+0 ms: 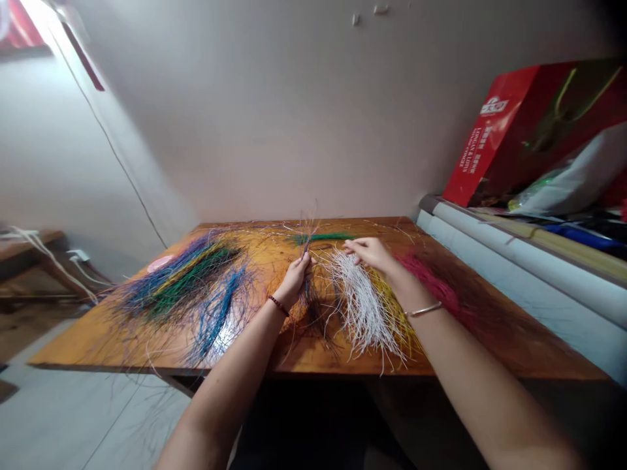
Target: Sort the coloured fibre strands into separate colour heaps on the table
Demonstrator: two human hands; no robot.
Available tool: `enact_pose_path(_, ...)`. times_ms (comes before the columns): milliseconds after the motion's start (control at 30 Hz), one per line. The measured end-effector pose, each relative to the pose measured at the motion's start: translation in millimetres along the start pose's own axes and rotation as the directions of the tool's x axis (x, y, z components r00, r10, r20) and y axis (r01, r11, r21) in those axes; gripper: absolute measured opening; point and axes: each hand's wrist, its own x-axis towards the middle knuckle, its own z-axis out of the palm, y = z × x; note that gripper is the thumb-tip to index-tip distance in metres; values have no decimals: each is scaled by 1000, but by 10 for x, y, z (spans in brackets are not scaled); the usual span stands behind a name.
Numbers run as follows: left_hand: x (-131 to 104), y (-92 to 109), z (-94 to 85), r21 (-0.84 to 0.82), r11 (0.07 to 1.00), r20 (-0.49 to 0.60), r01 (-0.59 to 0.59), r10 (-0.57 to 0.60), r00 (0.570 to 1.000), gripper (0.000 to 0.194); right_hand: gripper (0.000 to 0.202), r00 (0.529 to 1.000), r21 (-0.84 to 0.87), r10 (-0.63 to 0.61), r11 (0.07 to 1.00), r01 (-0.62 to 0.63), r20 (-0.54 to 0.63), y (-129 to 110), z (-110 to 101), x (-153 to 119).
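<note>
My left hand point(295, 277), with a dark bead bracelet at the wrist, is closed around a small upright bunch of thin mixed-colour strands point(307, 240) whose tips fan out above the fist. To its right, my right hand point(371, 253), wearing a bangle, is pinched just over the top end of a pile of white strands point(360, 303). Whatever lies between those fingertips is too fine to make out. Orange strands point(294, 320) spread under my left hand, and yellow strands point(389, 303) lie beside the white ones, partly behind my right forearm.
On the wooden table point(122, 349) lie blue strands point(223, 313), a green pile point(183, 281), red strands point(435, 284) and a green bunch point(328, 237) at the back. Long rolls point(529, 251) and a red bag point(494, 130) stand along the right. A wall closes the far side.
</note>
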Motion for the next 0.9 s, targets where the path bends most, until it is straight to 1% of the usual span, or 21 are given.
enact_pose_path(33,-6,2,0,13,1000,15,-2,2,1000,41,33,994,145,7,989,-23,105,-87,145,-37)
enact_pose_path(100,-20,6,1,46,999,47,3,-5,999,40,33,982,327,-15,944,-49,189,-191,401,-98)
enact_pose_path(133,-27,8,3,60,998,60,9,-12,998,40,34,981,383,-32,923,-46,193,-205,499,-115)
enact_pose_path(200,-42,14,13,75,997,83,28,-34,996,39,36,985,459,-44,887,-37,164,-164,628,-120)
enact_pose_path(300,-66,24,42,79,994,123,69,-79,989,39,41,992,570,-21,820,-53,123,-26,703,-89)
enact_pose_path(367,-79,26,64,83,992,138,97,-108,985,39,42,993,628,-5,775,-72,120,49,719,-72)
enact_pose_path(467,-87,19,89,71,991,153,113,-123,980,40,38,994,651,18,754,-81,104,97,733,-66)
enact_pose_path(667,-64,-29,90,34,990,168,137,-140,976,39,22,1000,596,21,803,-6,-18,91,741,-80)
enact_pose_path(767,-51,-52,82,20,991,181,129,-131,975,38,20,998,575,24,818,10,-52,84,733,-95)
enact_pose_path(900,-55,-49,87,14,991,199,132,-132,971,39,20,997,583,14,812,32,-73,71,724,-110)
